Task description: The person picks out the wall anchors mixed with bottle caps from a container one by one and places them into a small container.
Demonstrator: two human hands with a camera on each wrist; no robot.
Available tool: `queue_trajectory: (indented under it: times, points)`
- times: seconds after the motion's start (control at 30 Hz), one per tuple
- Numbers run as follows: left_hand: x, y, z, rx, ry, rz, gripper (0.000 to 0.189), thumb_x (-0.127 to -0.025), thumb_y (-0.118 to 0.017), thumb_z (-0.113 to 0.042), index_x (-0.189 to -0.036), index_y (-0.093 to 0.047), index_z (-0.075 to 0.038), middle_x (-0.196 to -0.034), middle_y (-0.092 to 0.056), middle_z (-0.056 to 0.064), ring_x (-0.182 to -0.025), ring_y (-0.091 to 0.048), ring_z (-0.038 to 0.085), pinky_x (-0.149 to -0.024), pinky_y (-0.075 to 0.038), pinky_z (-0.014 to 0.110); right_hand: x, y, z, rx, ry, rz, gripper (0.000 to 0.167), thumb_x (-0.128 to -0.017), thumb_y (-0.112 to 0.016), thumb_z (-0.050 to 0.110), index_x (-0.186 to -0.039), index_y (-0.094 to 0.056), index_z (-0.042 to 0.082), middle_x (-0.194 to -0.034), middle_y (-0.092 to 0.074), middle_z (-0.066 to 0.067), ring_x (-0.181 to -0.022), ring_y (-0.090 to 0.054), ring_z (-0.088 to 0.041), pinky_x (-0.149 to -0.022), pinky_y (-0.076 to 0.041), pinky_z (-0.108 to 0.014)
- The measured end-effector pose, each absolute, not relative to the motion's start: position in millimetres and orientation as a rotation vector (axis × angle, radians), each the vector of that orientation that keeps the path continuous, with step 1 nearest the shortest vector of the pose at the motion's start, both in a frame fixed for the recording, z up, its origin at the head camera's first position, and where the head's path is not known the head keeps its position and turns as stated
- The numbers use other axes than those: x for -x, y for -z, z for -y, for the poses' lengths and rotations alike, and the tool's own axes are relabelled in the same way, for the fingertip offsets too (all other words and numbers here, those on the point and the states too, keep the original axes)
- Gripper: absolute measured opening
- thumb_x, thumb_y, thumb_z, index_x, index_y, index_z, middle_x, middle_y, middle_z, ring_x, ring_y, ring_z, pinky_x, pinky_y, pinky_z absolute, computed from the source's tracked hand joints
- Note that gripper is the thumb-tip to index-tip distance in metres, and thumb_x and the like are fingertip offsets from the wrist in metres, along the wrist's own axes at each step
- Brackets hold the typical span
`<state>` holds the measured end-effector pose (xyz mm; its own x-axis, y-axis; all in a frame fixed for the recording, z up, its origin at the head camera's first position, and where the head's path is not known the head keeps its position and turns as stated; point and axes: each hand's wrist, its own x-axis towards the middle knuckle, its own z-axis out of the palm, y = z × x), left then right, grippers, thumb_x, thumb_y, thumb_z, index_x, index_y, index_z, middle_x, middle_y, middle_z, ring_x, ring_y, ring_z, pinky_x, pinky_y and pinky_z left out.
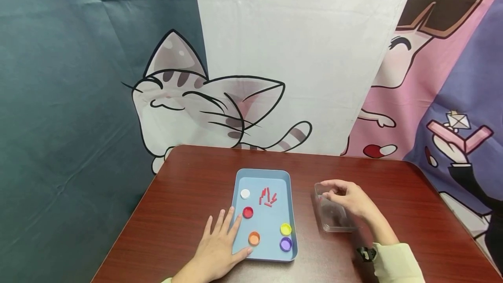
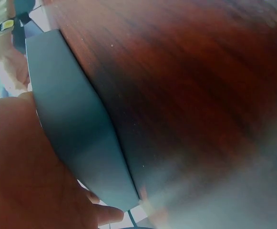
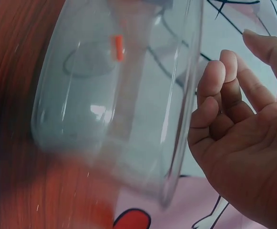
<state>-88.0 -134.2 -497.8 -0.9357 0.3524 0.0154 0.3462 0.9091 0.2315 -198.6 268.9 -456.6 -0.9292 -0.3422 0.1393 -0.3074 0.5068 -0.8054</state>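
Observation:
My left hand (image 1: 216, 248) lies spread along the left edge of a light blue tray (image 1: 271, 219), its fingertips and thumb at the rim. On the tray are several short red sticks (image 1: 268, 195) and small round lids: white (image 1: 245, 194), red (image 1: 248, 212), orange (image 1: 254, 238), yellow (image 1: 285, 229) and purple (image 1: 286, 244). My right hand (image 1: 351, 198) hovers over a clear plastic box (image 1: 334, 226), fingers loosely bent. In the right wrist view, thumb and fingers stand apart with nothing between them. Inside the box shows a small orange-red stick (image 3: 118, 48).
Tray and box stand on a dark reddish-brown wooden table (image 1: 188, 182), the box to the right of the tray. A cartoon-printed curtain (image 1: 275, 47) hangs behind the table's far edge. A dark band (image 1: 366, 254) circles my right wrist.

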Motion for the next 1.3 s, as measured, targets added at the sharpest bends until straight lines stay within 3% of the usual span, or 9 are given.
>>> queue_trajectory:
  times: [0.5, 0.83, 1.1, 1.3]
  points:
    - [88, 496, 134, -0.554, -0.360, -3.043, 0.090, -0.093, -0.047, -0.074, -0.157, -0.039, -0.012, -0.166, -0.025, 0.016, -0.151, -0.024, 0.042, -0.116, -0.017, 0.068, 207, 456, -233, 0.588, 1.377, -2.700, 0.032, -0.088, -0.079, 0.019, -0.118, -0.073, 0.013, -0.077, -0.059, 0.001, -0.069, -0.055, -0.007, -0.059, -0.045, -0.022]
    - [88, 496, 134, -0.553, -0.363, -3.036, 0.090, -0.093, -0.047, -0.074, -0.157, -0.038, -0.012, -0.166, -0.025, 0.016, -0.151, -0.024, 0.042, -0.116, -0.017, 0.068, 211, 460, -216, 0.547, 1.443, -2.589, 0.034, -0.087, -0.079, 0.016, -0.120, -0.072, 0.008, -0.077, -0.061, -0.002, -0.075, -0.061, -0.011, -0.064, -0.048, -0.022]
    - [88, 497, 133, -0.555, -0.368, -3.040, 0.089, -0.093, -0.047, -0.073, -0.157, -0.039, -0.011, -0.166, -0.025, 0.016, -0.151, -0.024, 0.042, -0.116, -0.017, 0.068, 214, 461, -201, 0.559, 1.415, -2.596, 0.035, -0.088, -0.078, 0.013, -0.120, -0.071, 0.002, -0.077, -0.060, -0.003, -0.070, -0.054, -0.012, -0.063, -0.046, -0.022]
    - [88, 498, 134, -0.556, -0.373, -3.039, 0.089, -0.093, -0.047, -0.074, -0.157, -0.038, -0.012, -0.166, -0.025, 0.016, -0.151, -0.023, 0.042, -0.116, -0.016, 0.068, 220, 466, -195, 0.606, 1.383, -2.591, 0.035, -0.087, -0.080, 0.016, -0.119, -0.072, 0.005, -0.076, -0.062, 0.001, -0.070, -0.056, -0.011, -0.063, -0.047, -0.023]
